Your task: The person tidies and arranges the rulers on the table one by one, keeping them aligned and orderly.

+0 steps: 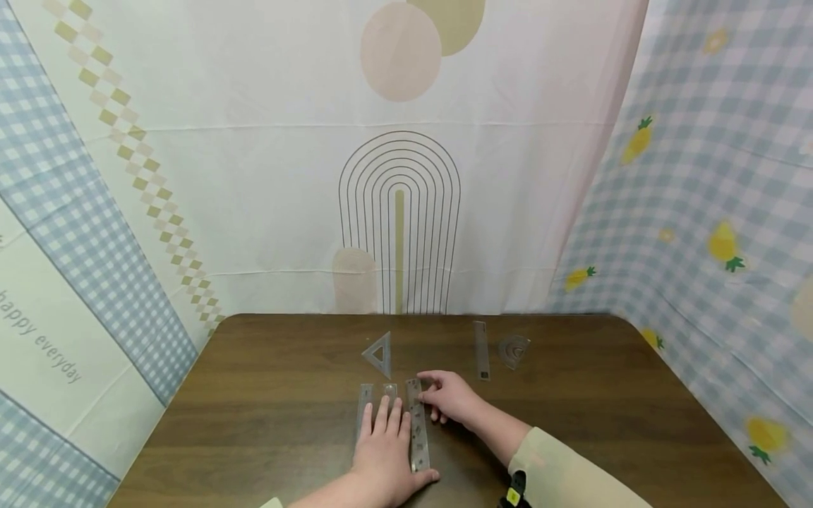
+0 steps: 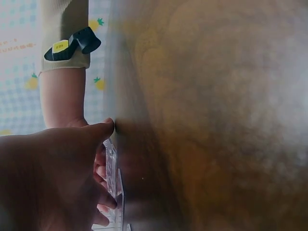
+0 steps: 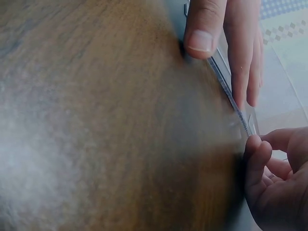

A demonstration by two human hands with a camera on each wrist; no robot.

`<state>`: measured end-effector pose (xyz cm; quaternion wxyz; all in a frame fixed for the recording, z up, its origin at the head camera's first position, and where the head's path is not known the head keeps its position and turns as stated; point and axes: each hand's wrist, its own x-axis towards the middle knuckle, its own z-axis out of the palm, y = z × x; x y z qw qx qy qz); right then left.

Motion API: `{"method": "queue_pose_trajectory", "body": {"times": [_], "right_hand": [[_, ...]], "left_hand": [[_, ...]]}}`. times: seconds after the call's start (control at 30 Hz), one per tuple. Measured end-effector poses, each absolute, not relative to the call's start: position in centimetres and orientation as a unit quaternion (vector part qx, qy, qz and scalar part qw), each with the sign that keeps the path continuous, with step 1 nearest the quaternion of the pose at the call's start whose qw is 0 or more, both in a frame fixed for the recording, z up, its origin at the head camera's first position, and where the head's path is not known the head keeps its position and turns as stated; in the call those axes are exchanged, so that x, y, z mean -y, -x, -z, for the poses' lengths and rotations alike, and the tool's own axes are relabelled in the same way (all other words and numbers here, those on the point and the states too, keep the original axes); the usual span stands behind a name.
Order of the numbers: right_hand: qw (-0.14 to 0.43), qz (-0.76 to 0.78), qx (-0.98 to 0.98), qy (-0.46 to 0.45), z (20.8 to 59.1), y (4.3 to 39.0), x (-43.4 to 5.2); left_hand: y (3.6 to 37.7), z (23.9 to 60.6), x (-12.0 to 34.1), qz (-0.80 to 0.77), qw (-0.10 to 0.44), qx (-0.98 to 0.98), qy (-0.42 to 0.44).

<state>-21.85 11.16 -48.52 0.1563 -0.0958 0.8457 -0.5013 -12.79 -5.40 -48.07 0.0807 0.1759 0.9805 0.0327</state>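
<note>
My left hand (image 1: 384, 451) lies palm down with its fingers straight and spread, pressing on clear rulers on the tabletop. Under its fingers, a middle clear piece (image 1: 390, 389) shows only its far end; a left clear ruler (image 1: 364, 402) lies along its outer side. A right clear ruler (image 1: 417, 430) with cut-out shapes runs between the hands, the left thumb near its close end. At that ruler's far end, my right hand (image 1: 454, 398) pinches it between thumb and index finger. In the right wrist view, its edge (image 3: 226, 86) reaches the right fingertips (image 3: 254, 142).
A clear set square (image 1: 384, 356) lies beyond the rulers. Farther right are another clear ruler (image 1: 482, 353) and a clear protractor (image 1: 513, 351). All rest on a brown wooden table (image 1: 267, 395), with patterned cloth (image 1: 279, 176) hanging behind and at the sides.
</note>
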Motion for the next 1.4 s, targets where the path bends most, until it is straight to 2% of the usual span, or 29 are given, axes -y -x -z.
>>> {"method": "queue_pose_trajectory", "body": {"times": [0.53, 0.97, 1.4], "right_hand": [[0.174, 0.436, -0.877, 0.105, 48.22, 22.06, -11.23], [0.155, 0.381, -0.905, 0.108, 48.40, 22.15, -10.87], [0.157, 0.350, -0.918, 0.101, 48.54, 21.98, -10.87]], "left_hand": [[12.75, 48.30, 5.72, -0.045, 0.070, -0.980, -0.180], [12.76, 48.34, 5.78, -0.033, 0.058, -0.981, -0.183], [12.94, 48.27, 6.01, -0.059, 0.083, -0.977, -0.186]]}}
